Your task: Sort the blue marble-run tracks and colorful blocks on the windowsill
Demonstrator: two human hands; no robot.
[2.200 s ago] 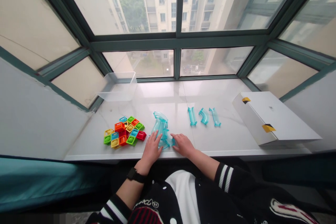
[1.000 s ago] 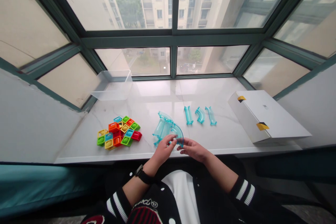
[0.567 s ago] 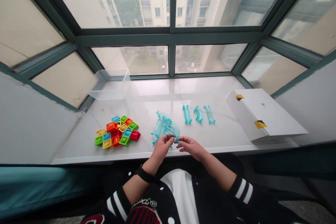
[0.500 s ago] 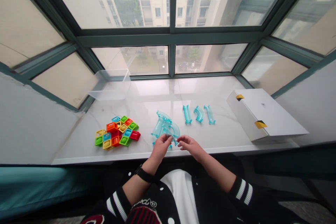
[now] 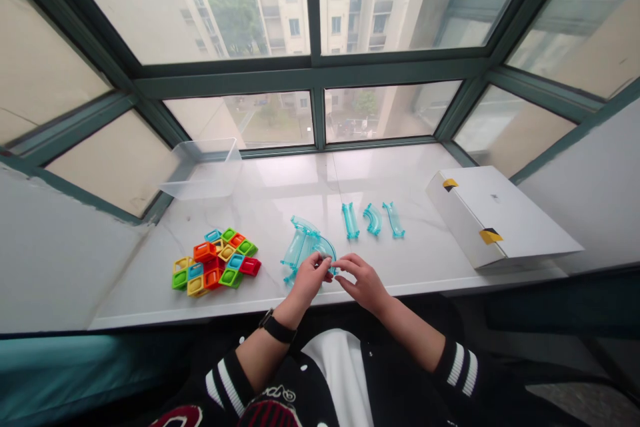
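A heap of clear turquoise curved track pieces (image 5: 301, 245) lies near the front edge of the white sill (image 5: 300, 193). My left hand (image 5: 310, 277) and my right hand (image 5: 361, 280) meet at its near side, fingers pinched on one curved turquoise piece (image 5: 327, 252) held just above the sill. A black watch is on my left wrist. To the right of the heap, three more turquoise track pieces (image 5: 372, 219) lie in a row.
A cluster of coloured square tiles (image 5: 215, 262) lies left of my hands. A clear plastic bin (image 5: 203, 170) stands at the back left by the window. A flat white box (image 5: 495, 217) with yellow tape rests at the right.
My hands went from resting on the turquoise heap to lifting one curved piece and holding it between both. The view has shifted slightly.
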